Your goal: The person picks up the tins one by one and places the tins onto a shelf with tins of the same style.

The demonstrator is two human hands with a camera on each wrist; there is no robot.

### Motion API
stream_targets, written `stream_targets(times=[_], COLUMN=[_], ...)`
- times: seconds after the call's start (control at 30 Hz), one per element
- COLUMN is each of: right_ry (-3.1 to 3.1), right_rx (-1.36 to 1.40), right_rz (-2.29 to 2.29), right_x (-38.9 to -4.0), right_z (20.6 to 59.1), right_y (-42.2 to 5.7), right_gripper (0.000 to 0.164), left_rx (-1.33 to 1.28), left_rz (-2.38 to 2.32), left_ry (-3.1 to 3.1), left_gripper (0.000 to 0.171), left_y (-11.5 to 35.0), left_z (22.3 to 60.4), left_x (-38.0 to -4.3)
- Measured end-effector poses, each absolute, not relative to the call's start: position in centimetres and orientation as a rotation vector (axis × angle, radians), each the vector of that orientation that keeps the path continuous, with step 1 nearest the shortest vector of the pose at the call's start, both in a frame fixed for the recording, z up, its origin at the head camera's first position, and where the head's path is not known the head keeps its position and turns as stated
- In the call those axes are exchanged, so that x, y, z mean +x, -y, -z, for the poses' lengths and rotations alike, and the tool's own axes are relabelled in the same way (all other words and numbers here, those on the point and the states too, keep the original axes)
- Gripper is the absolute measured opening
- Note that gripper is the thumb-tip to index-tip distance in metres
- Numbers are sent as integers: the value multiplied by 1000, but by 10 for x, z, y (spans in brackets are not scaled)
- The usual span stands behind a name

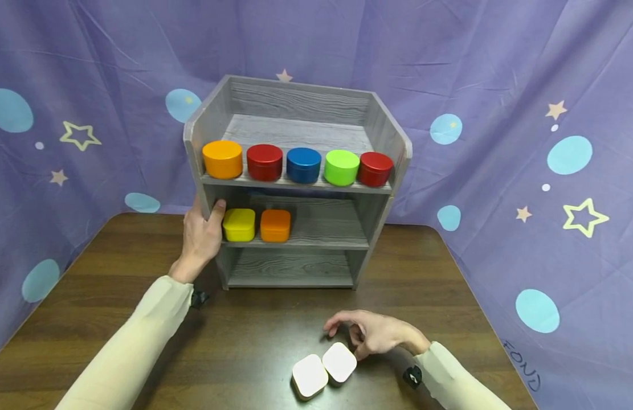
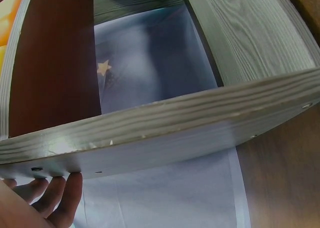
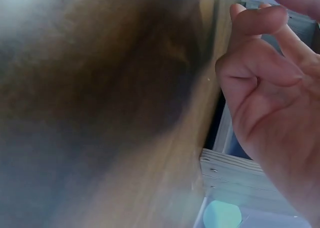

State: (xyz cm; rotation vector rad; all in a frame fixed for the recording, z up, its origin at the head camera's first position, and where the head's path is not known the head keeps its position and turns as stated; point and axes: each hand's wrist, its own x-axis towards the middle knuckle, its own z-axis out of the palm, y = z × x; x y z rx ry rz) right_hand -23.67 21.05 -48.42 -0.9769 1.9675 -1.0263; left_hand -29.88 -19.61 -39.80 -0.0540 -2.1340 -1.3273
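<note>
My left hand (image 1: 200, 233) grips the left side panel of a grey wooden shelf (image 1: 295, 189). Its thumb lies at the panel's front edge, beside a yellow square tin (image 1: 239, 225); in the left wrist view, its fingers (image 2: 67, 200) press the outer face. My right hand (image 1: 380, 333) is low over the table, fingers partly bent, right beside a white square tin (image 1: 339, 363). Whether it touches that tin I cannot tell. A second white tin (image 1: 310, 376) sits against the first. In the right wrist view the right hand (image 3: 280, 98) shows nothing in its grasp.
On the top shelf stand round tins: orange (image 1: 223, 160), red (image 1: 265, 163), blue (image 1: 303, 165), green (image 1: 342, 168) and another red (image 1: 375, 169). An orange square tin (image 1: 275, 226) shares the middle shelf with the yellow one. A purple patterned curtain (image 1: 501, 171) hangs behind the brown table (image 1: 424, 273).
</note>
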Motion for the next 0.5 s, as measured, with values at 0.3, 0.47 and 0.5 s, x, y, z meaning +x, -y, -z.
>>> stream_targets(times=[0.3, 0.47, 0.5], right_ry=[-1953, -1975, -1983], right_rx=[-952, -986, -998], right_rz=[1004, 1002, 994], right_x=[-227, -222, -221], right_z=[496, 500, 500], right_y=[-212, -212, -212], right_gripper=[75, 75, 75], left_rx=[-51, -52, -51], left_rz=[1317, 1322, 1323], left_ry=[2126, 2133, 2135], left_gripper=[61, 61, 61], left_y=[197, 196, 196], left_z=[399, 398, 398], left_x=[-301, -300, -300])
